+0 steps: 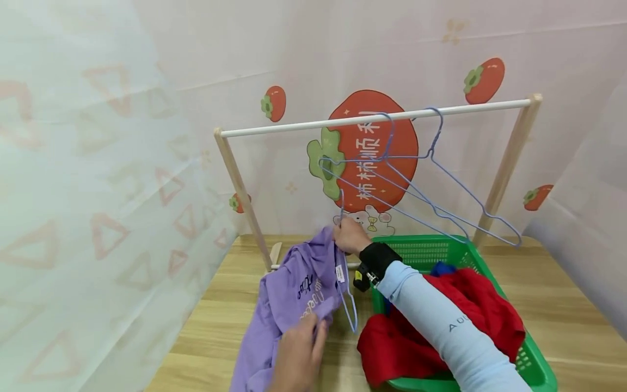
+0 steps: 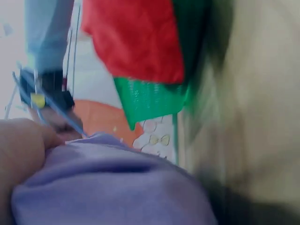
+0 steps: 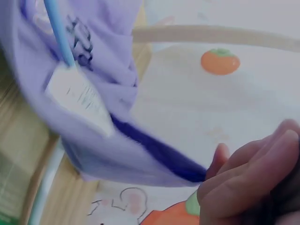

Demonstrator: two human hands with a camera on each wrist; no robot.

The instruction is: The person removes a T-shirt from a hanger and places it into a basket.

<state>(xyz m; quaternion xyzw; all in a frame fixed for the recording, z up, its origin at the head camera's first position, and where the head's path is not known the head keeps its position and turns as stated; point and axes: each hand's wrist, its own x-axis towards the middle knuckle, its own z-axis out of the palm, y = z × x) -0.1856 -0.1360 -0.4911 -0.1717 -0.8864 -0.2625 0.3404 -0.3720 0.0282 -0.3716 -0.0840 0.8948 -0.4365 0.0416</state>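
Note:
A purple shirt (image 1: 294, 288) with printed lettering is stretched between the two hands, its lower part spread over the table. The right hand (image 1: 351, 235) grips its upper edge together with a blue wire hanger (image 1: 350, 310), whose hook rises above the fingers. In the right wrist view, the right hand's fingers (image 3: 243, 173) pinch the dark-lined edge, and a white label (image 3: 79, 96) hangs inside the shirt. Lower down, the left hand (image 1: 299, 354) pinches a fold of the shirt beside the hanger's bottom corner. Purple cloth fills the lower left wrist view, next to the left hand (image 2: 23, 154).
A rack with a white rail (image 1: 303, 126) and wooden posts stands behind. Blue hangers (image 1: 431, 152) hang from its rail. To the right, a green basket (image 1: 490, 272) holds red cloth (image 1: 392, 348) and some blue cloth, with the right forearm crossing over it.

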